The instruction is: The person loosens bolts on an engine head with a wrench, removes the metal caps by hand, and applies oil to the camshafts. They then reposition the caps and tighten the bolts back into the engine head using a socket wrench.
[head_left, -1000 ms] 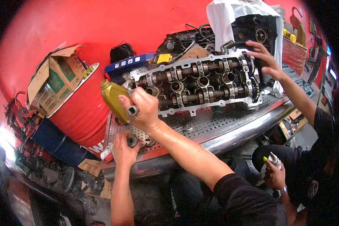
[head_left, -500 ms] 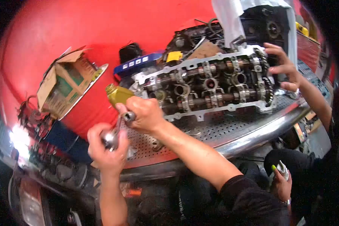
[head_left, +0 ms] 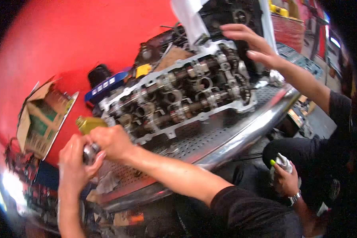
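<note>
So my left hand [head_left: 72, 160] has a small, round, grey metal part [head_left: 92, 154] with a shiny rim, fingers curled round one side and the thumb wrapping the other. It's up over the left end of the bench. My right hand [head_left: 113, 143] is right up against it, fingers pressed together and bent in like a fist. Can't tell what's inside that grip, it's hidden and kinda blurry.

Just behind the right hand there's an olive-gold plastic bottle [head_left: 90, 124], tilted in this view. The long silver metal cylinder head with dark camshafts [head_left: 174, 99] sits on the grey perforated metal bench top [head_left: 206, 143], which has a fat rounded chrome edge [head_left: 242, 139].

Someone else is on the right: one of their hands [head_left: 261, 51] is near the far end of the head with the fingers spread (touching or not, can't say), and the other [head_left: 285, 180] is down low clutching a crumpled white rag [head_left: 283, 162]. Brown cardboard box [head_left: 41, 123] over on the left, by the glossy red wall [head_left: 83, 39].
</note>
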### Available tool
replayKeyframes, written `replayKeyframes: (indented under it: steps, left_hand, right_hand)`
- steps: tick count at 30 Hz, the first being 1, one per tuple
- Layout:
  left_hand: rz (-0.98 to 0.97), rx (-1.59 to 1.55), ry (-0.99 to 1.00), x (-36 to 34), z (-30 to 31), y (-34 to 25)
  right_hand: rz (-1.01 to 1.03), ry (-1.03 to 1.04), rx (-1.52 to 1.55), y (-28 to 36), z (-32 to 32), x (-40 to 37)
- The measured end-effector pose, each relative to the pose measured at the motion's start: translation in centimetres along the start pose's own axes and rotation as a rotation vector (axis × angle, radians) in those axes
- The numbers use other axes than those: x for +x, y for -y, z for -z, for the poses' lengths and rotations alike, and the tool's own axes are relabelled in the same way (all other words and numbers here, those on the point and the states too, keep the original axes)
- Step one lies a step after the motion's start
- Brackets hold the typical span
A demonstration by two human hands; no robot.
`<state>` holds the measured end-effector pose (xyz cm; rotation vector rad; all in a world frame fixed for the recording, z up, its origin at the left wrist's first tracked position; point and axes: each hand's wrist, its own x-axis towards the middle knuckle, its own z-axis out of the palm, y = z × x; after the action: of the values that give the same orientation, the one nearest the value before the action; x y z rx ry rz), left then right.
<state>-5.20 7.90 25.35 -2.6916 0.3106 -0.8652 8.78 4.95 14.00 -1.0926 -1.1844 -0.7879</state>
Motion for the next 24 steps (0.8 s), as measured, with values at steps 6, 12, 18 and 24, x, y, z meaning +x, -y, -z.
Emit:
replayKeyframes:
  steps: [6,12,18,24]
  left_hand:
    - [-0.398,0.335,0.158,1.9,2.2,2.1]
    - [0.051,0.141,0.05,-2.7,-0.9,1.0]
    - [-0.369,0.338,0.223,-0.5,2.0,1.5]
    - [0.292,-0.082,0.064,-2.0,-1.4,-1.3]
  right_hand:
    - [-0.035,0.14,-0.04,1.1,1.3,0.6]
    - [-0.016,0.078,-0.009,0.1,0.3,-0.1]
    - [0.026,0.131,-0.045,0.8,0.5,-0.4]
    - [0.016,0.034,-0.021,0.2,0.8,-0.4]
